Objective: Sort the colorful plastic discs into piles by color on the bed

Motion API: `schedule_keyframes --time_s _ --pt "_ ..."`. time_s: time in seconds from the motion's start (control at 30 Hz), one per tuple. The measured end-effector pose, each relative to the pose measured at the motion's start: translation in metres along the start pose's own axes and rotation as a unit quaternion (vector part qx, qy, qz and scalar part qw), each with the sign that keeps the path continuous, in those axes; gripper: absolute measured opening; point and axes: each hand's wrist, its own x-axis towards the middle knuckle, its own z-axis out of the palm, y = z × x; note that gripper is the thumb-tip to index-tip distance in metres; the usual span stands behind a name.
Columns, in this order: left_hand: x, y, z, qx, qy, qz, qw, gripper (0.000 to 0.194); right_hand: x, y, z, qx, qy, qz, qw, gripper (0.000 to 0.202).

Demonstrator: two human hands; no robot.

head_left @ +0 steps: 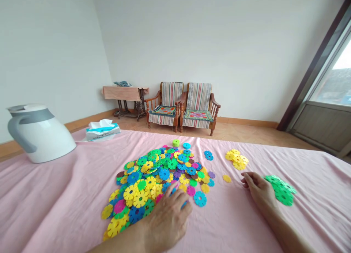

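A heap of flat, notched plastic discs point(153, 172) in yellow, green, blue, pink and purple spreads over the pink cloth point(214, 223). My left hand point(171, 216) reaches over the heap's near right edge, fingers curved down onto the discs; what its fingertips grip, if anything, is hidden. To the right, my right hand point(259, 190) rests between a yellow disc cluster point(237, 159) and a green disc cluster point(283, 194). Its fingers are slightly bent, with no disc seen in them. A single yellow disc point(226, 178) lies left of that hand.
On the left stand a white kettle point(49, 136) and a tissue pack point(102, 130). Blue discs point(208, 155) and a small lime stack point(176, 143) lie near the heap's back. Two wooden chairs point(199, 103) and a cloth-covered sewing table point(122, 93) are beyond the table.
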Motion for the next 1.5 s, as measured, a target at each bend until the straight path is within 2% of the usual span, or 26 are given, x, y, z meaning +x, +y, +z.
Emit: schedule_keyframes --time_s 0.2,0.33,0.4,0.47,0.6,0.67,0.77,0.87,1.03,1.13,1.2,1.27,1.33,1.5 --pt "-0.013 -0.027 -0.006 0.028 0.001 -0.074 0.997 0.019 0.002 0.005 0.002 -0.011 -0.004 -0.012 1.0 0.042" --pt "-0.004 -0.032 -0.014 0.059 -0.004 -0.113 0.992 0.024 0.004 0.008 0.003 -0.019 -0.005 -0.015 1.0 0.04" --pt "0.011 -0.029 -0.014 0.056 0.001 -0.102 0.993 0.021 0.005 0.009 0.003 -0.023 -0.006 -0.017 1.0 0.04" --pt "0.034 -0.025 -0.007 0.037 0.007 -0.071 0.997 0.008 0.005 0.011 0.003 -0.025 -0.01 -0.02 0.999 0.04" --pt "0.088 -0.021 0.019 0.013 0.01 -0.01 1.0 0.032 0.006 0.015 0.003 -0.027 -0.018 -0.025 0.999 0.04" --pt "0.112 -0.022 0.033 0.028 -0.004 -0.002 1.0 0.041 0.006 0.016 0.003 -0.027 -0.021 -0.025 0.999 0.04" --pt "0.132 -0.026 0.044 0.035 -0.022 0.0 0.999 0.037 0.005 0.014 0.003 -0.02 -0.027 -0.023 0.999 0.041" --pt "0.128 -0.032 0.042 0.049 -0.029 -0.014 0.998 0.024 0.004 0.013 0.003 -0.019 -0.033 -0.025 0.999 0.041" --pt "0.087 -0.048 0.021 0.074 -0.048 -0.033 0.996 0.007 0.006 0.016 0.004 -0.036 -0.039 -0.033 0.998 0.041" --pt "0.066 -0.057 0.009 0.085 -0.06 -0.054 0.993 0.008 0.006 0.015 0.005 -0.041 -0.039 -0.034 0.998 0.04" --pt "0.063 -0.063 0.003 0.087 -0.069 -0.066 0.992 0.006 0.005 0.013 0.006 -0.043 -0.038 -0.032 0.998 0.04" --pt "0.071 -0.068 0.001 0.087 -0.07 -0.075 0.991 0.005 0.004 0.011 0.006 -0.047 -0.037 -0.031 0.998 0.041" --pt "0.09 -0.073 0.003 0.085 -0.062 -0.087 0.991 0.013 0.003 0.01 0.006 -0.053 -0.039 -0.031 0.997 0.04" --pt "0.143 -0.089 0.023 0.077 -0.039 -0.108 0.99 0.02 0.004 0.013 0.006 -0.045 -0.045 -0.038 0.997 0.039"
